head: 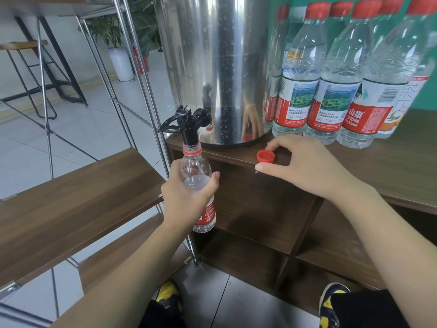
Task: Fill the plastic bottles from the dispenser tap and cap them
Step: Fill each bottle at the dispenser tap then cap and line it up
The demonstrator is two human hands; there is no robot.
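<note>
My left hand (186,197) grips a clear plastic bottle (197,166) with a red neck ring, holding it upright with its mouth right under the black tap (186,125) of a steel dispenser (212,67). Water stands in the bottle up to about its shoulder. A loose red cap (265,156) lies open side up on the wooden counter edge. My right hand (305,166) arches over the cap, index finger and thumb on either side of it, close to it or touching it.
Several capped water bottles (331,86) with red labels stand on the counter (402,166) to the right of the dispenser. A wooden shelf (71,197) on a metal frame is at the left. Open cubbies lie below the counter. My shoes show at the bottom.
</note>
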